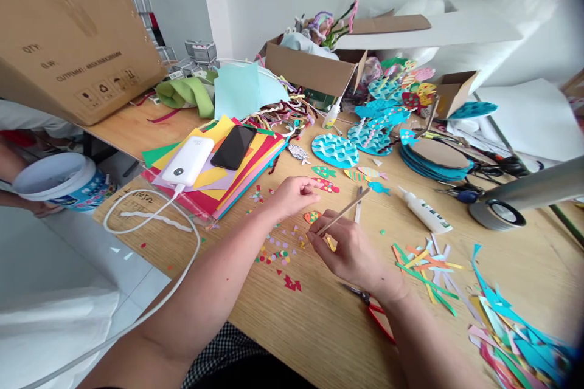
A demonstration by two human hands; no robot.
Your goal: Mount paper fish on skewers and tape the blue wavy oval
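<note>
Far left, a large cardboard box [77, 42] sits on the desk [292, 310], a white bucket [64, 179] below it. Next, a white power bank [188, 161] and a dark phone [234, 147] lie side by side on a stack of coloured paper [255, 161]. Tiny paper cutouts [274, 254] are scattered right of the left forearm. Left hand [295, 197]: fingers curled in, fingertips close by a red paper fish [327, 186]; contact, or anything in this grip, cannot be told. An orange-and-green paper fish [312, 217] lies flat on the desk between the hands, nearer the right fingertips. Right hand [349, 249]: grip pinched on a thin stick [345, 210], which slants through the fingers, lower end down among the cutouts, upper end clear of the hand. Red-handled scissors [381, 319] lie partly under the right forearm. Farther right: a white glue bottle [425, 211] on its side, then loose paper strips [429, 267].
</note>
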